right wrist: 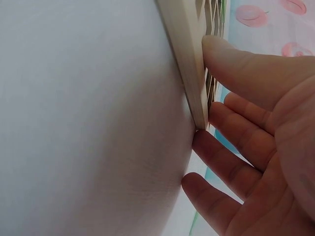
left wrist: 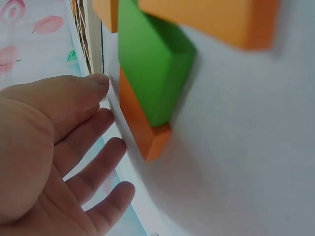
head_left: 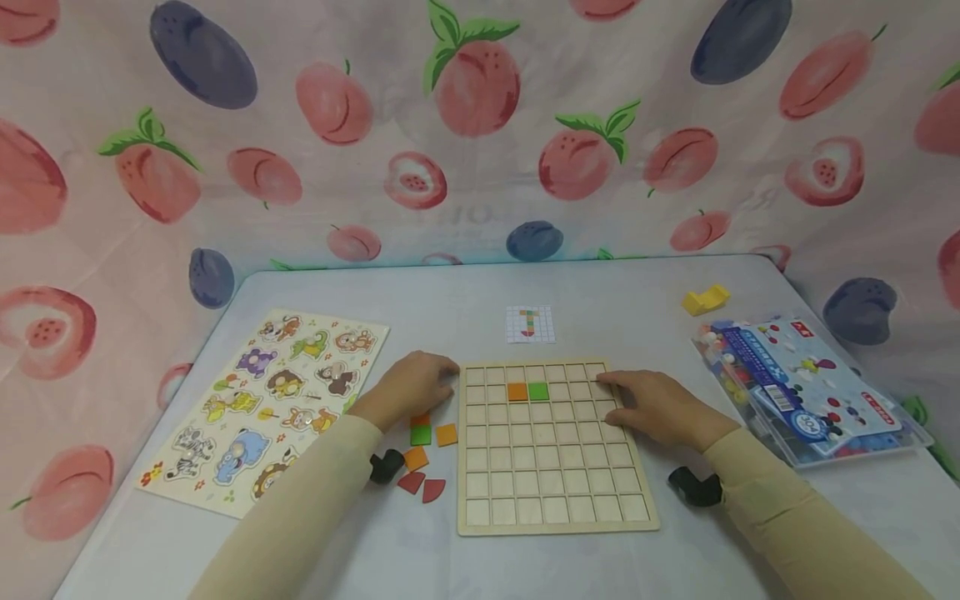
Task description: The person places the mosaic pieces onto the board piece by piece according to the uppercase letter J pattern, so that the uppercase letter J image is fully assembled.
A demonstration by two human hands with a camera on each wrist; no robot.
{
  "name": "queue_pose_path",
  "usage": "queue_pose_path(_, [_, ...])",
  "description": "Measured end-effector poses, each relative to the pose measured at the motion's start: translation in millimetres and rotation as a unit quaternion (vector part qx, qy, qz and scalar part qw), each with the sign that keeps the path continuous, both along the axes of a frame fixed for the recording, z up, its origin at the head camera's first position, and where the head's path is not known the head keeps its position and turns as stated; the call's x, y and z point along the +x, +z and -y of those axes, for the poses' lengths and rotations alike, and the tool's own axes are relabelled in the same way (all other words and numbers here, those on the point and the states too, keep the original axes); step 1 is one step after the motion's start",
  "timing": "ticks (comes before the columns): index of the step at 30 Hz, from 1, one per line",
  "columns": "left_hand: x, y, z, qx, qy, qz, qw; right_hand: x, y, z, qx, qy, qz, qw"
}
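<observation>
A wooden grid board (head_left: 555, 483) lies in the middle of the table. An orange square tile (head_left: 517, 392) and a green square tile (head_left: 538, 391) sit side by side in its second row. My left hand (head_left: 412, 387) is at the board's upper left corner, fingers loosely bent and holding nothing. Below it lie a loose green tile (head_left: 421, 435), which overlaps an orange one (left wrist: 135, 115) in the left wrist view, more orange tiles (head_left: 447, 434) and two red quarter-round pieces (head_left: 433, 490). On the upper right edge, my right hand (head_left: 660, 408) rests its fingertips, thumb apart from the fingers.
Beyond the board lies a small card (head_left: 530, 324) with a gridded coloured pattern. An animal puzzle board (head_left: 300, 371) is on the left. To the right are a clear plastic box (head_left: 817, 392) of colourful pieces and a yellow block (head_left: 706, 299). A fruit-print cloth (head_left: 480, 183) hangs behind.
</observation>
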State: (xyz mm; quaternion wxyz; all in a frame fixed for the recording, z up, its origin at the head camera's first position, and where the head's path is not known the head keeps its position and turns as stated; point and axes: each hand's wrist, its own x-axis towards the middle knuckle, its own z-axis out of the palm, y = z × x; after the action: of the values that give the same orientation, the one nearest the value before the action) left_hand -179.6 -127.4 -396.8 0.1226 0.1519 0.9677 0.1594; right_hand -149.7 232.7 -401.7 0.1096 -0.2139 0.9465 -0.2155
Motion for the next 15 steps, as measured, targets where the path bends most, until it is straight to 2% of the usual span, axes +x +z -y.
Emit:
queue_pose_path(7, [7.5,2.0,2.4,-0.001,0.005,0.022,0.9997,-0.1,0.4,1,0.002,-0.005,0.002,1.0000])
queue_pose_path(15, [13.9,3.3,5.6,0.008,0.001,0.021,0.9997,-0.3,0.4,1,0.000,-0.005,0.004,1.0000])
